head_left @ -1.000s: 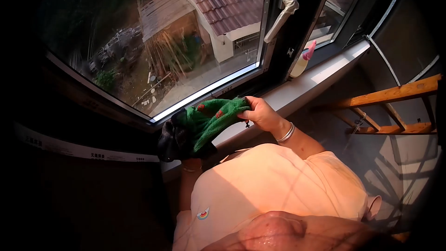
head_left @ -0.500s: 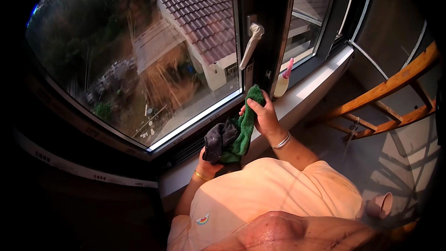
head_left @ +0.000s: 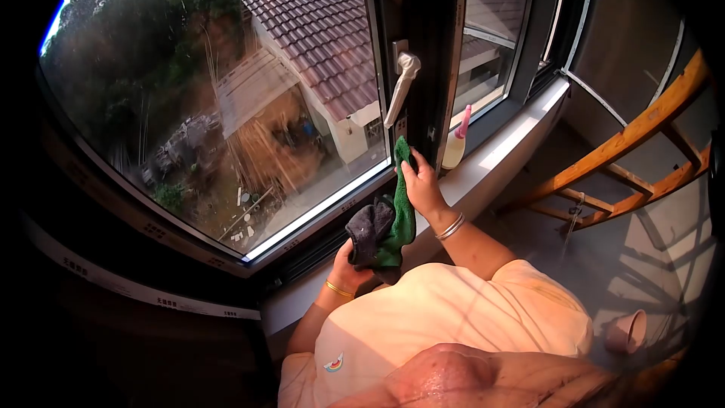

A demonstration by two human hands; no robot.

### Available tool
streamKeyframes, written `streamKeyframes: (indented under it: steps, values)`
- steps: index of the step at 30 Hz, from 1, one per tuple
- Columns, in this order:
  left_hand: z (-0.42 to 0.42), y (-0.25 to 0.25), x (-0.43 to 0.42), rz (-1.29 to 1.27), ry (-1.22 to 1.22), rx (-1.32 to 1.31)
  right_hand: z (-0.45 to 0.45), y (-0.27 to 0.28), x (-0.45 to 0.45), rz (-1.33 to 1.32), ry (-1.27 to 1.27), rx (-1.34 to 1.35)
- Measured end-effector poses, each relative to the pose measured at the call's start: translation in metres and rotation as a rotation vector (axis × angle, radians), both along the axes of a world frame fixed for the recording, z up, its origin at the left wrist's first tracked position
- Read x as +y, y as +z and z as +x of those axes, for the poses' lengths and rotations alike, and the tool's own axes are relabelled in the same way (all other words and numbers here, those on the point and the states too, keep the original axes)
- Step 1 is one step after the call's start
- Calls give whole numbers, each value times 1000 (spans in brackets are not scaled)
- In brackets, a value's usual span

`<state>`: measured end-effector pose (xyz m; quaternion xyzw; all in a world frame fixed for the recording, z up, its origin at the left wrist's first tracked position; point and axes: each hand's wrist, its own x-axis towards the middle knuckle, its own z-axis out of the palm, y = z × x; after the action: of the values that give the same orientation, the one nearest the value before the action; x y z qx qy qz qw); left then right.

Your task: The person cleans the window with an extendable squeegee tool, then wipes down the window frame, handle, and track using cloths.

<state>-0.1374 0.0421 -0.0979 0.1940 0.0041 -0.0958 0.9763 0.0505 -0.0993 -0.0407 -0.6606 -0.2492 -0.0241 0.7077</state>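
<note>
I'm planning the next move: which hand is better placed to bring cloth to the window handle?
Right, probably. The right hand pinches the upper end of the green cloth, just below the window handle in view; the left hand is lower, holding the dark cloth.

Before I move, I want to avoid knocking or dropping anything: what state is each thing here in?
Green cloth: bunched, upper end gripped by the right hand.
Dark cloth: crumpled, held in the left hand.
Window handle: wrapped, pointing downward.
Bottle: standing on the sill.
Wooden ladder: slanted.
Pot: on the floor; upright or tipped, I cannot tell.
</note>
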Motion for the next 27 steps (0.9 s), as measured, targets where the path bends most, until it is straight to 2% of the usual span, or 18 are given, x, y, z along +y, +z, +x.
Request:
streamKeyframes:
  steps: [2,4,7,9,11,12,15,18,21,27]
  values:
    - [8,16,-4,10,-21,-71,3,15,-2,-9,-11,-81]
    - [17,40,-18,215,227,-104,7,21,-3,-38,-60,-102]
    - [25,37,-19,247,241,-157,10,27,-3,-58,-172,-323]
    - [29,31,-18,301,264,-200,10,29,-3,-48,-181,-361]
    - [33,28,-14,372,141,-200,9,37,-5,-35,-191,-397]
    - [36,27,-13,378,138,-201,12,43,-7,-57,-225,-498]
    - [50,67,-26,359,121,-196,21,90,-17,-144,-304,-730]
    - [73,120,-40,419,109,-339,34,156,-23,-182,-283,-837]
    - [95,180,-49,410,95,-447,51,218,-24,-349,-388,-997]
    - [126,250,-52,383,161,-496,76,299,-10,-552,-621,-1346]
